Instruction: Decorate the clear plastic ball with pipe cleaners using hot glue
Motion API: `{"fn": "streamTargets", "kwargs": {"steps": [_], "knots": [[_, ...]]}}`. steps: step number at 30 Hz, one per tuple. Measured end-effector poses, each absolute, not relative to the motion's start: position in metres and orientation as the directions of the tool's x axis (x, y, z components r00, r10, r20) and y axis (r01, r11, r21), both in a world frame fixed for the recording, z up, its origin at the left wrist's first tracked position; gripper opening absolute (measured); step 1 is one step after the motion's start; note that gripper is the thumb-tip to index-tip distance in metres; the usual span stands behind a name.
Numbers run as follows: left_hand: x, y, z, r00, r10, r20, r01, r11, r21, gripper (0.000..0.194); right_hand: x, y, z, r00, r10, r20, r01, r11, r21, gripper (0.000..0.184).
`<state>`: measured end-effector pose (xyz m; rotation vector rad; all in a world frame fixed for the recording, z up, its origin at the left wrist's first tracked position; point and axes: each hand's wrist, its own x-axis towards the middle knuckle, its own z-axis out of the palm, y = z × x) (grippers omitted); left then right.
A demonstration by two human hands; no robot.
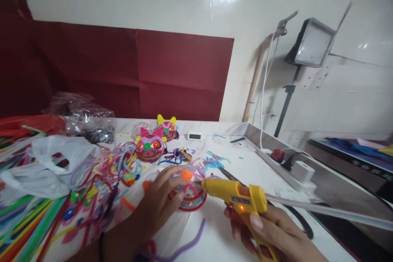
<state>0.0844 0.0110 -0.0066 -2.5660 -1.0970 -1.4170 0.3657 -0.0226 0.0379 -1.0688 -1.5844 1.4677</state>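
My left hand [158,204] rests on a small round craft piece [192,196] wound from coloured pipe cleaners; its fingers hold the piece's left side against the white table [215,237]. An orange pom-pom [186,175] sits on top of the piece. My right hand [270,229] grips a yellow glue gun [238,200] with a lit orange lamp. The gun's nozzle points left and touches the piece's upper right side. A clear glue stick [322,211] juts out behind the gun.
Two finished pipe-cleaner faces [150,145] with ears stand further back, near a small digital clock [194,136]. Loose pipe cleaners [37,217] and plastic bags [49,163] cover the left side. A power strip [291,170] with cables lies at the right edge; scissors [229,175] lie behind the gun.
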Motion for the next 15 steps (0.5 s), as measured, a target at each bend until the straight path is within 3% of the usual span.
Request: {"fn": "streamTargets", "kwargs": {"steps": [15], "knots": [[0.083, 0.009, -0.015, 0.347, 0.584, 0.734, 0.579, -0.749, 0.322, 0.032, 0.365, -0.002, 0.037, -0.455, 0.883, -0.114, 0.037, -0.109, -0.993, 0.05]]}}
